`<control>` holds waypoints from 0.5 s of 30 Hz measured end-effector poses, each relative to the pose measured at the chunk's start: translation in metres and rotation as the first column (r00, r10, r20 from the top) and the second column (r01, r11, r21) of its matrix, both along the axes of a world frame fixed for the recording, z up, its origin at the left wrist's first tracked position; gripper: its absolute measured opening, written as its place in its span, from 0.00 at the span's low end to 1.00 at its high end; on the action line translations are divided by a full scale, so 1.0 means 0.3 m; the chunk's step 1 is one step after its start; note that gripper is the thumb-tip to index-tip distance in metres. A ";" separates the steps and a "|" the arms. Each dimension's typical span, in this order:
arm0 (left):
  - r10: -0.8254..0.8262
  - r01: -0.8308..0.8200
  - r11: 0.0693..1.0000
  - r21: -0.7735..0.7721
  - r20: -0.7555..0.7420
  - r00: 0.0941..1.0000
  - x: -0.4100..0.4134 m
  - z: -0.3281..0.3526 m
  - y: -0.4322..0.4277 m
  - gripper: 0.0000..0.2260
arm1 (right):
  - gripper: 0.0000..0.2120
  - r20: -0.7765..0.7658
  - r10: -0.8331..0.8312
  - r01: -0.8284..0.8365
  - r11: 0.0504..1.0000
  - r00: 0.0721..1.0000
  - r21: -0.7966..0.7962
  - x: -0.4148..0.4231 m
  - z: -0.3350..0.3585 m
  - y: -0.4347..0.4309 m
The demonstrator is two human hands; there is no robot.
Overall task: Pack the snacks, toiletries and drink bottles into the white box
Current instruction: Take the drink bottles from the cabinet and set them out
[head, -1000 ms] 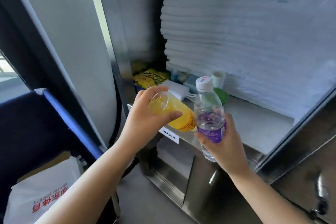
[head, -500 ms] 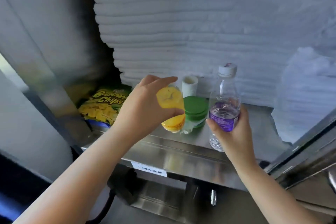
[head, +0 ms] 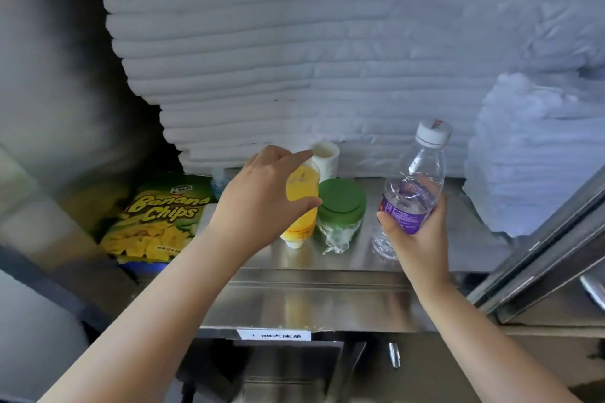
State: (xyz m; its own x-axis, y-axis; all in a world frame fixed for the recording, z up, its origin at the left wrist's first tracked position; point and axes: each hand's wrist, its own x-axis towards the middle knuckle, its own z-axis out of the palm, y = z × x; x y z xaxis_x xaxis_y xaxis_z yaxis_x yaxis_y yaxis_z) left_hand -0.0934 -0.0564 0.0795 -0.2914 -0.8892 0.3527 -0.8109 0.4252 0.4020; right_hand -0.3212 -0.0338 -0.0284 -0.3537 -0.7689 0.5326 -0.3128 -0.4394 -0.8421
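Note:
My left hand point(head: 262, 203) grips a bottle of yellow drink point(head: 301, 206), held upside down with its cap end close to the steel shelf point(head: 327, 298). My right hand point(head: 415, 232) holds a clear water bottle point(head: 409, 193) with a purple label and white cap, tilted slightly right above the shelf. Between them sits a green-lidded container point(head: 340, 203) in clear wrap. A yellow-green bag of banana chips point(head: 157, 222) lies at the shelf's left end. A white paper cup point(head: 325, 157) stands behind the yellow bottle. The white box is not in view.
A tall stack of folded white towels point(head: 294, 59) fills the back of the shelf, with crumpled white linen point(head: 530, 157) at right. A metal door frame point(head: 540, 255) slants across the right side. A small label point(head: 273, 335) is stuck on the shelf's front edge.
The camera has swung right, away from the blue cart, and closer to the shelf. Both hands have carried their bottles forward over the shelf, and the yellow bottle has turned upside down.

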 end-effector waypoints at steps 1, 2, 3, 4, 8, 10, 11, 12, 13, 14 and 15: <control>-0.005 0.006 1.000 -0.011 0.009 1.000 -0.004 -0.005 -0.007 0.29 | 0.30 0.003 0.008 -0.008 1.000 1.000 0.014 0.002 0.000 -0.003; -0.007 0.007 1.000 -0.024 0.014 1.000 -0.009 -0.012 -0.010 0.28 | 0.31 0.007 0.016 -0.016 0.999 1.000 0.032 0.001 0.001 -0.003; -0.005 0.006 0.999 -0.039 0.010 1.000 -0.015 -0.020 -0.009 0.27 | 0.31 0.006 0.027 -0.027 0.998 1.000 0.048 -0.001 0.003 -0.002; -0.003 0.003 0.998 -0.056 0.000 1.000 -0.022 -0.028 -0.006 0.26 | 0.32 -0.003 0.040 -0.039 0.997 0.999 0.063 -0.004 0.006 0.001; 0.010 -0.014 0.994 -0.109 -0.035 0.999 -0.026 -0.051 0.002 0.26 | 0.46 -0.054 0.037 -0.031 0.995 0.998 0.097 -0.041 -0.007 0.040; 0.016 -0.021 0.992 -0.124 -0.041 0.999 -0.019 -0.056 0.002 0.26 | 0.51 -0.082 -0.025 0.033 0.994 0.996 0.102 -0.058 -0.033 0.078; 0.017 -0.023 0.991 -0.131 -0.046 0.999 -0.016 -0.058 0.002 0.27 | 0.51 -0.100 -0.055 0.065 0.993 0.994 0.102 -0.061 -0.046 0.096; 0.016 -0.023 0.991 -0.135 -0.049 0.999 -0.015 -0.060 0.003 0.27 | 0.51 -0.119 -0.081 0.094 0.990 0.990 0.105 -0.060 -0.056 0.110; 0.016 -0.022 0.991 -0.135 -0.050 0.999 -0.016 -0.061 0.004 0.27 | 0.50 -0.136 -0.103 0.119 0.987 0.985 0.112 -0.057 -0.065 0.117; 0.016 -0.023 0.991 -0.131 -0.051 0.999 -0.017 -0.062 0.005 0.27 | 0.49 -0.144 -0.120 0.138 0.983 0.982 0.120 -0.052 -0.071 0.118; 0.017 -0.023 0.992 -0.125 -0.054 0.998 -0.017 -0.062 0.005 0.27 | 0.47 -0.144 -0.135 0.154 0.980 0.980 0.129 -0.046 -0.074 0.115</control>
